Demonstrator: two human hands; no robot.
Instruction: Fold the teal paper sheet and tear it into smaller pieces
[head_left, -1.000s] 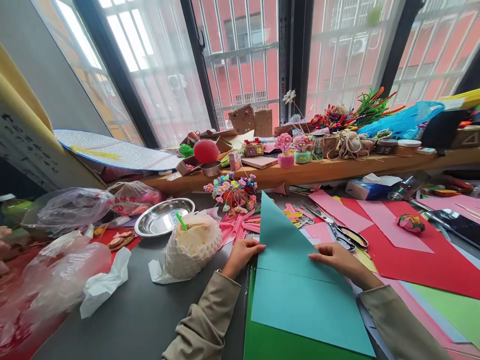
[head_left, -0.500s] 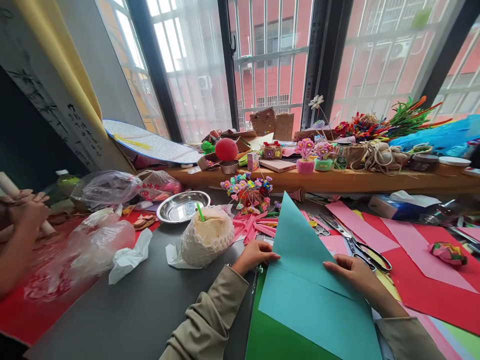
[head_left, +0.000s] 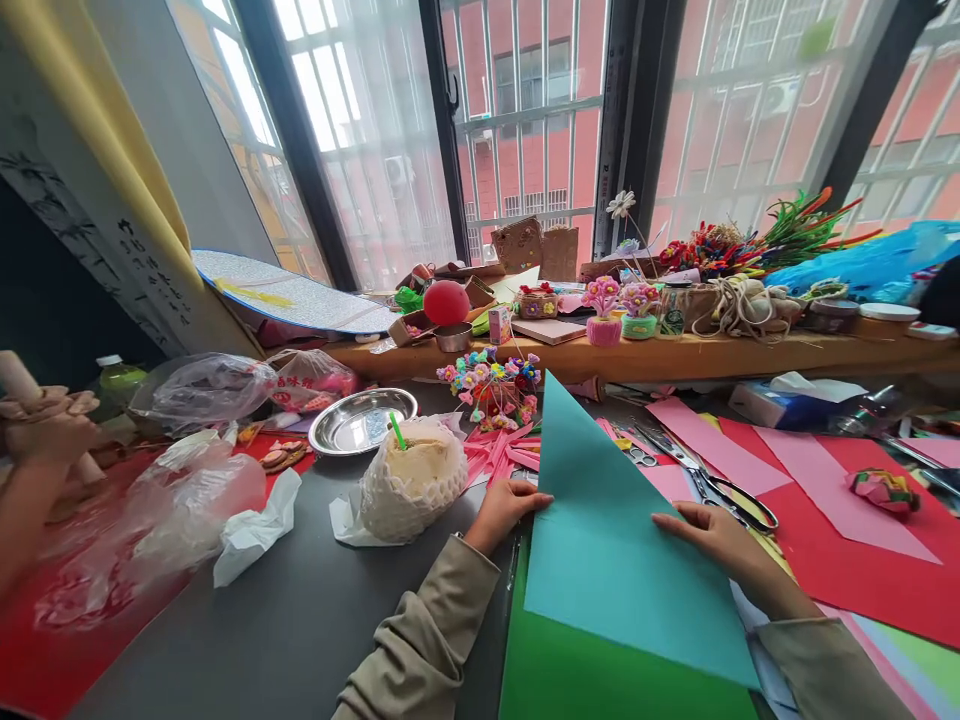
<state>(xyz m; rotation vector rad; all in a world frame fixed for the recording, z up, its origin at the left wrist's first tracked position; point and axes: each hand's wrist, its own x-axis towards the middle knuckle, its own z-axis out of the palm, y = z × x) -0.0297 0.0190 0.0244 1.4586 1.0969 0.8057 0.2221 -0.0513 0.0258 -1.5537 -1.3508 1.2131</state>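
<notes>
A teal sheet of paper (head_left: 622,560) with a pointed top lies over a green sheet (head_left: 585,665) in front of me. Its left edge is pinched between the thumb and fingers of my left hand (head_left: 508,512). At the right edge, my right hand (head_left: 709,540) grips the same paper, thumb on top and fingers partly behind it. The upper part of the teal paper is raised off the table. Long-bladed scissors (head_left: 701,470) with black handles lie just beyond my right hand. To the left of my left hand stands a coconut (head_left: 420,458) in white foam netting with a green straw.
A metal plate (head_left: 362,420) sits behind the coconut, near plastic bags (head_left: 210,385) and a crumpled tissue (head_left: 259,525). Red paper (head_left: 832,570) and pink strips cover the right side. A wooden sill (head_left: 675,358) bears crafts. Another person's hands (head_left: 49,430) hold a roller at far left.
The teal paper's lower edge has moved up, baring more green sheet, and the horizontal line across it no longer shows. Both hands keep their hold; the view has shifted slightly.
</notes>
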